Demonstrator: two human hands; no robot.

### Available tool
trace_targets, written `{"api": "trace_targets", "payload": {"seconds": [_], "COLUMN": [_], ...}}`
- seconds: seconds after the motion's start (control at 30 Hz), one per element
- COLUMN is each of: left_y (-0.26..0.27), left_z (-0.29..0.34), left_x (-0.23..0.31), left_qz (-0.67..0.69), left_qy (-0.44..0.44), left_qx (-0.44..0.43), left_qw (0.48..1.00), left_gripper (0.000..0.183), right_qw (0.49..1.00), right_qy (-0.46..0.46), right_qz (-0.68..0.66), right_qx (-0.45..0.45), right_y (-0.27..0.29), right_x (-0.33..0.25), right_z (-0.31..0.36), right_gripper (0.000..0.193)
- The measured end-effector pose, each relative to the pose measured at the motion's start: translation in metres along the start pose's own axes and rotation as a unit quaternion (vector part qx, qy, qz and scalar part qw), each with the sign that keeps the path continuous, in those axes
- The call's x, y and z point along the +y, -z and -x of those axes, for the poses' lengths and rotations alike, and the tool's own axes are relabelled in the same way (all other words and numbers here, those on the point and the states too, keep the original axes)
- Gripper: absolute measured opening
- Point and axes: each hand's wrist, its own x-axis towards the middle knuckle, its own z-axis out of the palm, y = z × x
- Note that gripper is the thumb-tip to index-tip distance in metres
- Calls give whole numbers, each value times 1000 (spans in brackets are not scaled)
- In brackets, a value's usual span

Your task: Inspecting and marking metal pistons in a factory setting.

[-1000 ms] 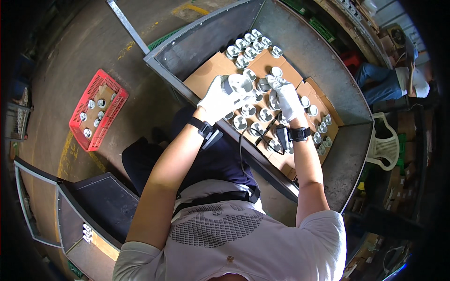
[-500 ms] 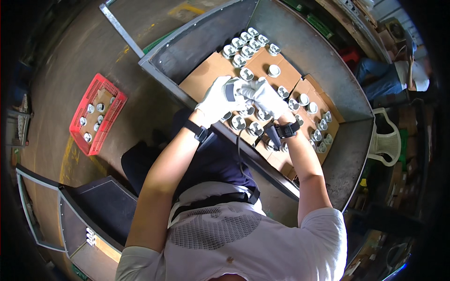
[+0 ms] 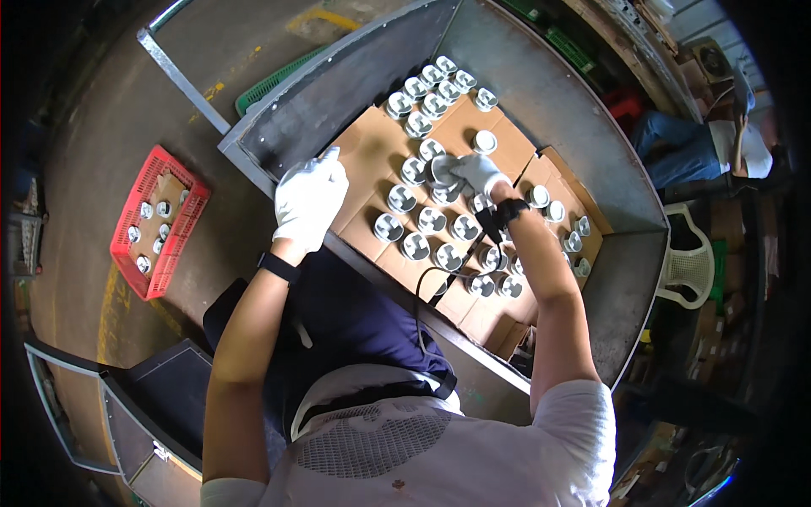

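Observation:
Rows of silvery metal pistons (image 3: 432, 220) stand on brown cardboard (image 3: 372, 156) inside a large grey metal bin. My right hand (image 3: 480, 175), in a white glove, reaches in among them. Its fingers are closed on one piston (image 3: 443, 171) in the middle of the rows. The cord and dark device at my right wrist lie over nearby pistons. My left hand (image 3: 310, 201), also gloved, hovers by the bin's near left edge, apart from the pistons. Its fingers are loosely bent with one stretched forward, and nothing shows in them.
The bin's metal wall (image 3: 355, 76) rises around the cardboard. On the floor at left stands a red plastic crate (image 3: 156, 224) with several pistons. A green crate (image 3: 274, 84) lies behind the bin. A white plastic chair (image 3: 688, 262) and another person (image 3: 684, 144) are at right.
My hands, together over the pistons before, have parted. The left has drawn back leftward to the bin's edge; the right has stayed over the rows with a piston. The view has shifted slightly.

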Motion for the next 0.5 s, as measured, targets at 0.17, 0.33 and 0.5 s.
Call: {"api": "trace_targets", "payload": {"seconds": [0.17, 0.33, 0.5], "left_y": [-4, -6, -4], "left_z": [-1, 0, 0], "left_x": [-1, 1, 1], "left_qz": [51, 51, 44], "left_qy": [6, -16, -36], "left_qx": [5, 50, 57], "left_qw": [999, 997, 997], "left_gripper": [29, 22, 22], "right_qw": [995, 964, 907], "right_qy": [7, 117, 222], "right_qz": [100, 238, 348], "right_qx": [25, -25, -82], "right_y": [-19, -79, -138], "right_x": [-14, -52, -99], "right_z": [-75, -128, -136], "right_gripper": [24, 23, 19]}}
